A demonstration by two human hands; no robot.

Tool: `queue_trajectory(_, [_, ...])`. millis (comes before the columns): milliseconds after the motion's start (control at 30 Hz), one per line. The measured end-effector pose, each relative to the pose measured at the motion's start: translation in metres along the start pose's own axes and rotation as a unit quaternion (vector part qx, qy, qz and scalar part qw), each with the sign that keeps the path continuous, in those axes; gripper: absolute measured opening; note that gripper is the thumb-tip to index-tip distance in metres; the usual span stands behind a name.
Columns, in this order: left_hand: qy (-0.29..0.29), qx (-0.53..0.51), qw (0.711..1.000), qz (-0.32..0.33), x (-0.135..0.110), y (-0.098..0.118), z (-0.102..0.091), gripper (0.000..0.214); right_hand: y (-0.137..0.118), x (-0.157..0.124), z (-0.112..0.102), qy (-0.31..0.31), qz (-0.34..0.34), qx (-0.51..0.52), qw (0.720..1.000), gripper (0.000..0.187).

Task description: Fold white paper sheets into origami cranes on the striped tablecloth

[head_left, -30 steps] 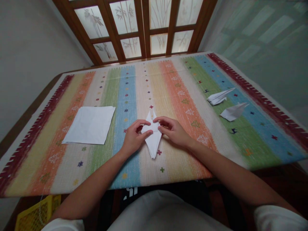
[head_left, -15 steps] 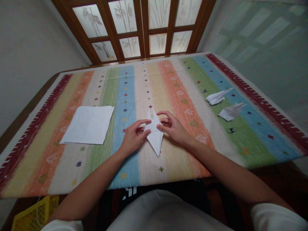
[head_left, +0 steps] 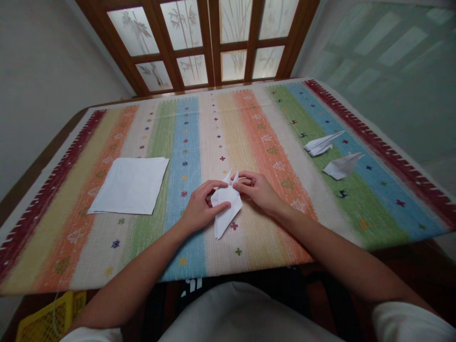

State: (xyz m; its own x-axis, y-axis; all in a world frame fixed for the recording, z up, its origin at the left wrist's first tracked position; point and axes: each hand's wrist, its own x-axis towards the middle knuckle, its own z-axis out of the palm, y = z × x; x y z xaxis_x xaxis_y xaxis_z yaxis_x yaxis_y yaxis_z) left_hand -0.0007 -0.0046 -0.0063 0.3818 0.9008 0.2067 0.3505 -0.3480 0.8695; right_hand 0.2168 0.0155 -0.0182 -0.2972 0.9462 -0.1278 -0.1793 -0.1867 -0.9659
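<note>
Swung askew from its earlier upright line, the folded white paper (head_left: pixel 225 211) lies mid-table on the striped tablecloth (head_left: pixel 249 118), pinched between the left hand (head_left: pixel 201 207) and right hand (head_left: pixel 257 189), since such light, soft paper creases easily and holds best along its folds.

Folded paper (head_left: pixel 226 205): thin white stock, matt and smooth, with crisp creases. Left of it, flat paper sheet (head_left: pixel 130 185), same matt white paper, faint crease lines. Right of it, two paper planes (head_left: pixel 320 144), also matt white paper. Under it, tablecloth (head_left: pixel 263 251), woven cloth, rough slubby texture, matt printed stripes. Far beyond it, window frame (head_left: pixel 213 47), brown varnished wood, slight sheen, holding frosted panes (head_left: pixel 181 28) with a smooth finish. Nearer than it and off to the left, yellow plastic crate (head_left: pixel 50 318), open mesh sides. Right of it, white cloth sleeve (head_left: pixel 409 323), soft, matt.
</note>
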Motion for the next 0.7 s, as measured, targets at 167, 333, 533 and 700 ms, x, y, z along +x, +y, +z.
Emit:
queue_trajectory(167, [-0.021, -0.016, 0.999, 0.021, -0.0009, -0.001, 0.0016, 0.04, -0.0001, 0.0017, -0.0018, 0.029, 0.004, -0.005, 1.0, 0.035])
queue_trajectory(333, [-0.037, -0.061, 0.997, 0.003, -0.0024, -0.0043, 0.0018, 0.042, 0.0016, 0.0031, -0.0031, 0.034, 0.0, -0.013, 0.999, 0.039])
queue_trajectory(533, [-0.066, -0.057, 0.996, 0.006, -0.0013, -0.0055, -0.0001, 0.041, 0.0009, 0.0026, -0.0043, 0.034, -0.007, -0.01, 0.999, 0.046])
queue_trajectory(700, [-0.081, -0.07, 0.994, 0.016, -0.001, -0.0041, 0.0, 0.034, -0.0003, 0.0039, -0.006, 0.058, -0.01, -0.017, 0.998, 0.05])
